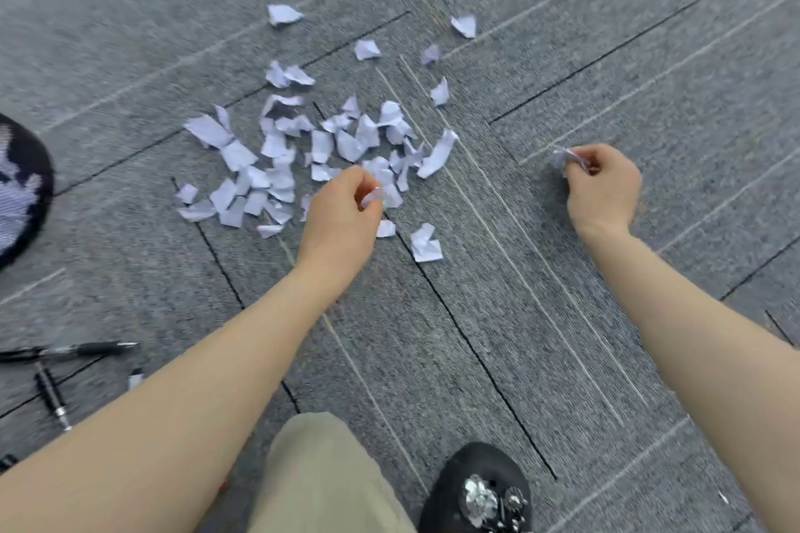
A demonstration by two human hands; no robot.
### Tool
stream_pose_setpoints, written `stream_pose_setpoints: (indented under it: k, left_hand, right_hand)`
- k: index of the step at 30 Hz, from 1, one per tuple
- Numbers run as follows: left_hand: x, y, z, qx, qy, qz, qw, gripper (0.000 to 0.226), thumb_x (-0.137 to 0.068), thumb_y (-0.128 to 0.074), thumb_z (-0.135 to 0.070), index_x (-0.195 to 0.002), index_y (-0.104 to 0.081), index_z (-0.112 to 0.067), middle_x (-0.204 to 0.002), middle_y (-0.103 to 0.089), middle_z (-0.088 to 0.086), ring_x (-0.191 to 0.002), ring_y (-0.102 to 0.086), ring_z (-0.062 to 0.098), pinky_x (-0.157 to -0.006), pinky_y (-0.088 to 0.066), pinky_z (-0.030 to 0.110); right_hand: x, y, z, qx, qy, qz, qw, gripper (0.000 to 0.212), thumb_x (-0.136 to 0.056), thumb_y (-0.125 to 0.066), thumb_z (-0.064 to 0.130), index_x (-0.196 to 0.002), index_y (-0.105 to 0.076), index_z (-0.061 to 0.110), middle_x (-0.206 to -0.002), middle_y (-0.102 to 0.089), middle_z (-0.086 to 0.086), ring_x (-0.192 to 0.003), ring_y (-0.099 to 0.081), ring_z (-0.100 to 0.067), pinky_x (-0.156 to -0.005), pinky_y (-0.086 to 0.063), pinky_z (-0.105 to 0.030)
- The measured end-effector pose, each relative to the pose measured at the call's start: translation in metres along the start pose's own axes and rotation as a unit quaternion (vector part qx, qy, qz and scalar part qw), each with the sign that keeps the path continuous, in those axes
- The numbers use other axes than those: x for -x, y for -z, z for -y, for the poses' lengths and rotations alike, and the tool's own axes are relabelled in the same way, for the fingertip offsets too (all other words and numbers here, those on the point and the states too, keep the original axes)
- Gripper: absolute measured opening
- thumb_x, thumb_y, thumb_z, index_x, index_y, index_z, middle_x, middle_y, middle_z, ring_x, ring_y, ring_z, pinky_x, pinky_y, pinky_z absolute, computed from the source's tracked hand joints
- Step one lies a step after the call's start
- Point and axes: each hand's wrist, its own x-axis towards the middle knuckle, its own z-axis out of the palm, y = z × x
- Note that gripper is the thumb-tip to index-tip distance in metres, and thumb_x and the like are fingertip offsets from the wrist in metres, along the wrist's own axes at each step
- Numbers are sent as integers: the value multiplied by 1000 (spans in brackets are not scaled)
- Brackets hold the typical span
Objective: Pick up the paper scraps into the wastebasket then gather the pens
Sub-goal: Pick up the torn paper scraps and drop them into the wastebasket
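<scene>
Several white paper scraps [281,151] lie scattered on the grey carpet, thickest in the middle of the view. My left hand [342,208] hovers at the near edge of the pile, its fingers pinched on a small scrap. My right hand [601,186] is off to the right over bare carpet, closed around a crumpled scrap [567,160]. The black wastebasket [21,190] shows at the left edge with scraps inside. Two black pens [69,351] [54,396] lie on the floor at lower left.
A single scrap [426,245] lies close to my left wrist. My knee in beige trousers [320,476] and a black shoe with silver ornaments [480,489] fill the bottom middle. Grey carpet tiles [562,338] stretch to the right.
</scene>
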Motion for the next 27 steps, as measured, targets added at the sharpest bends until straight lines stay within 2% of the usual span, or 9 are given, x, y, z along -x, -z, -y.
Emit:
stream_pose_setpoints:
  k: [4, 9, 12, 15, 16, 21, 24, 26, 27]
  left_hand:
    - [-3, 66, -7, 75, -13, -44, 996, 11, -91, -50, -12, -80, -53, -13, -78, -56, 7, -73, -51, 21, -66, -42, 32]
    - [-1, 166, -33, 136, -63, -119, 982, 25, -88, -56, -7, -69, -48, -22, -66, -52, 1, -66, -52, 20, -72, -52, 47]
    - [7, 234, -57, 106, -126, -169, 972, 28, -84, -56, -8, -68, -43, -27, -62, -48, -4, -60, -49, 20, -65, -49, 41]
    - [21, 307, -66, -13, -148, -237, 960, 34, -85, -56, -12, -65, -31, -25, -63, -41, -8, -56, -40, 11, -55, -33, 18]
    - [27, 330, -62, -52, -135, -265, 953, 36, -86, -56, -14, -64, -28, -24, -62, -38, -8, -54, -37, 9, -53, -29, 22]
    - [43, 417, -3, -29, 16, -325, 945, 37, -84, -61, -15, -61, -33, -21, -66, -44, -2, -72, -47, 22, -55, -32, 28]
    - [53, 437, 27, 49, 72, -334, 939, 27, -82, -62, -8, -64, -43, -16, -86, -62, 14, -85, -60, 29, -74, -50, 31]
    - [61, 436, 40, 39, 117, -324, 938, 5, -85, -58, -4, -88, -59, 0, -103, -62, 18, -96, -60, 33, -80, -49, 34]
    - [62, 433, 47, 23, 143, -322, 936, 18, -87, -56, -6, -102, -59, 5, -110, -62, 20, -101, -58, 34, -83, -47, 38]
  right_hand:
    - [58, -23, 54, -107, 12, 95, 990, 6, -87, -62, 19, -90, -68, 18, -73, -63, 7, -62, -52, -6, -58, -44, -21]
    - [117, -51, 181, -217, 108, 205, 948, 10, -85, -65, 16, -83, -66, 26, -77, -67, 5, -67, -56, -7, -64, -48, -27]
    - [149, -56, 269, -268, 203, 244, 910, 6, -84, -66, 14, -81, -66, 20, -73, -65, 2, -66, -55, -8, -65, -46, -27]
    - [184, -54, 352, -307, 286, 250, 873, 19, -85, -65, 15, -79, -53, 28, -68, -56, 11, -57, -45, 2, -60, -39, -15]
    - [195, -55, 376, -309, 305, 256, 864, 20, -85, -65, 17, -82, -49, 27, -70, -53, 11, -57, -45, 2, -59, -38, -14]
    - [247, -63, 467, -173, 416, 307, 838, 9, -86, -62, 16, -87, -53, 13, -79, -59, 3, -70, -54, -12, -66, -45, -24]
    - [270, -78, 503, -20, 465, 320, 825, 11, -86, -62, 15, -94, -60, 9, -98, -65, -7, -89, -60, -23, -78, -48, -35]
    - [282, -90, 517, 43, 465, 314, 827, 13, -85, -63, 17, -96, -61, 9, -104, -66, -9, -95, -60, -26, -80, -49, -35]
    - [288, -95, 521, 54, 458, 305, 833, 13, -86, -63, 18, -95, -60, 9, -104, -66, -10, -95, -60, -27, -81, -49, -35]
